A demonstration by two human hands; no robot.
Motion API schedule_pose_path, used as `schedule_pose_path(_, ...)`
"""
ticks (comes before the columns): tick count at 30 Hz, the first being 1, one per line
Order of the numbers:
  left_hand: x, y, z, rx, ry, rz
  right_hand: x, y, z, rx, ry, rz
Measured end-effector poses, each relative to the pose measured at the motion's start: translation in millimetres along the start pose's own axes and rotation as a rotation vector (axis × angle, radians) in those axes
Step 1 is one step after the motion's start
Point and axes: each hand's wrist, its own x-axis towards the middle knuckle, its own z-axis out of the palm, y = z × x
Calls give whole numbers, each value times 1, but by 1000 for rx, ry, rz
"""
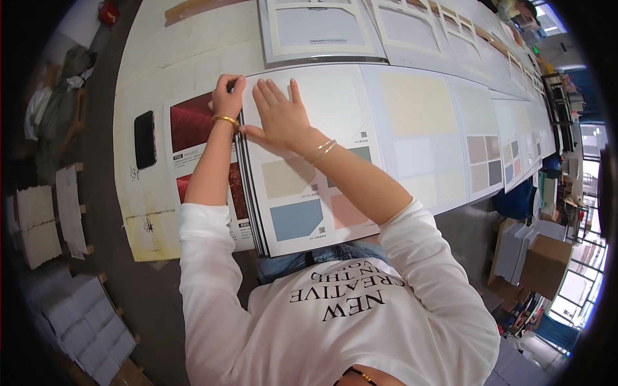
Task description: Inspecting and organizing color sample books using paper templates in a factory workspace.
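Note:
A large colour-sample book (315,239) lies open on the long table in front of me. Its white page carries blocks of cream, beige, blue, green and pink, and thick dark-edged leaves show at its left side. My right hand (282,119) rests flat on that page, fingers stretched and thumb out toward the binding. At the upper end of the binding, my left hand (227,98) is closed with its fingers curled; what they hold, if anything, is hidden. Beneath my left forearm is a page with dark red sample pictures (191,122).
Left of the book, a black phone (145,139) lies on the pale table (145,77). More sample sheets (476,109) spread to the right, and window-cut boards (322,32) lie beyond. Stacked white sheets (84,315) stand on the floor at left; a cardboard box (547,264) is at right.

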Motion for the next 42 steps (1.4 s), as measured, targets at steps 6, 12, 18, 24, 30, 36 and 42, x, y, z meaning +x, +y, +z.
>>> schedule_pose_path(6,4,-12,-5,44,24,-23,-3,53,-16,-25,-83,92)
schedule_pose_path(12,4,-13,-6,62,4,-62,-27,135,-39,-119,-165,195)
schedule_pose_path(18,10,-20,-6,64,-18,-38,-32,170,-40,-104,-65,139)
schedule_pose_path(24,12,-21,-8,90,-21,-68,-53,169,-33,-192,50,193)
schedule_pose_path(30,12,-19,-7,120,9,-66,-120,125,-44,-234,-26,153)
schedule_pose_path(36,9,-5,-1,138,68,6,-96,-1,-14,65,-54,-20)
schedule_pose_path(42,22,-35,-4,97,-17,-39,-79,-57,7,120,-62,-160)
